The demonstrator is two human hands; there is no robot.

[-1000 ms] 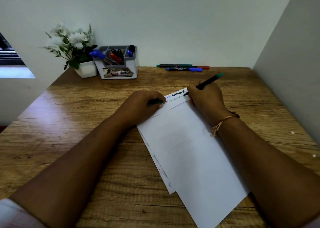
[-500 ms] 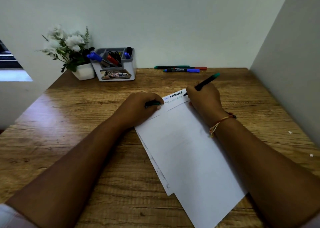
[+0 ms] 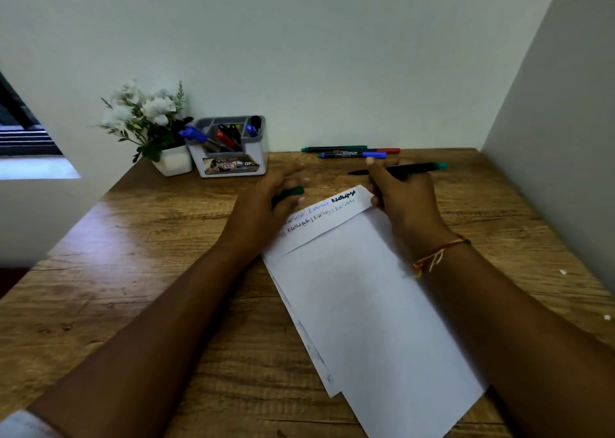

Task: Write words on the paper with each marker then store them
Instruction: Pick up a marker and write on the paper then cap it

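Observation:
White paper sheets (image 3: 372, 304) lie stacked on the wooden desk (image 3: 139, 271), with handwritten lines along the top strip. My right hand (image 3: 402, 201) holds a black marker with a green end (image 3: 416, 168), lifted off the paper and lying nearly level, tip pointing left. My left hand (image 3: 269, 201) rests at the paper's top left corner and holds the green marker cap (image 3: 293, 192). Three more markers (image 3: 352, 152), green, red and blue, lie by the back wall.
A grey desk organizer (image 3: 233, 158) with several markers stands at the back left, next to a white pot of white flowers (image 3: 156, 128). Walls close the desk at the back and right. A window sits at far left.
My right hand has lifted the marker off the paper and turned it level. My left hand has shifted up and left, uncovering more of the written lines.

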